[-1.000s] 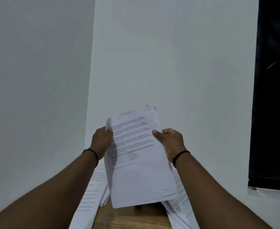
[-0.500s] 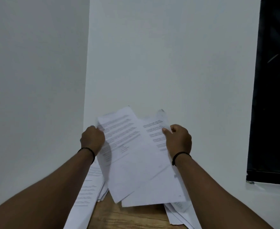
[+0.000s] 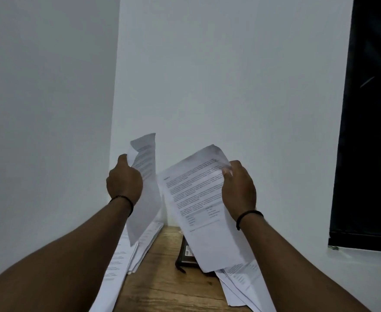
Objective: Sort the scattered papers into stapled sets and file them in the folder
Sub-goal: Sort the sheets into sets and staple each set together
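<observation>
The left hand point(image 3: 124, 183) grips one sheet point(image 3: 143, 188) and the right hand point(image 3: 239, 190) grips a printed page point(image 3: 203, 210), held apart above the table point(image 3: 162, 287), where more papers point(image 3: 126, 255) flank a dark object point(image 3: 186, 255).

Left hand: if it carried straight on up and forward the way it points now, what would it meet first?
Probably only the white wall. The left hand, closed on a sheet, points up and away from the wooden table, and nothing shows between it and the wall, though depth is hard to judge.
</observation>
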